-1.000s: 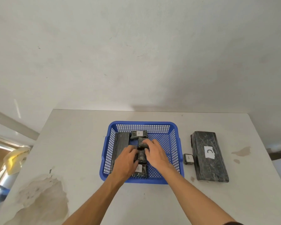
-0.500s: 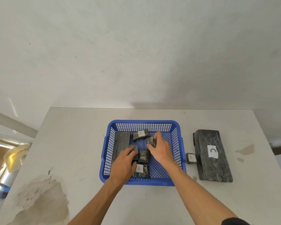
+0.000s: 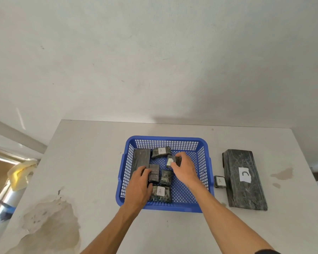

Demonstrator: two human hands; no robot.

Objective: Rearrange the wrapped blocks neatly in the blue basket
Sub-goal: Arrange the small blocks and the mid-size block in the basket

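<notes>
The blue basket (image 3: 203,162) stands mid-table with several black wrapped blocks inside. A long block (image 3: 141,158) lies along its left wall. A small block marked A (image 3: 161,152) sits at the back. My right hand (image 3: 184,168) grips another small labelled block (image 3: 171,161) and holds it tilted. My left hand (image 3: 139,186) grips a dark block (image 3: 154,173) by its left side. Between the hands lies an unlabelled block (image 3: 166,177). Another block marked A (image 3: 161,193) rests at the front.
Right of the basket on the white table (image 3: 92,162) lie a large black block marked C (image 3: 243,180) and a small block marked A (image 3: 220,182) touching its left side. A stained patch (image 3: 50,217) marks the table's front left. The wall stands behind.
My right hand has lifted a small block from the middle pile and turned it label-up toward the back right. My left hand has shifted slightly left onto the dark block.
</notes>
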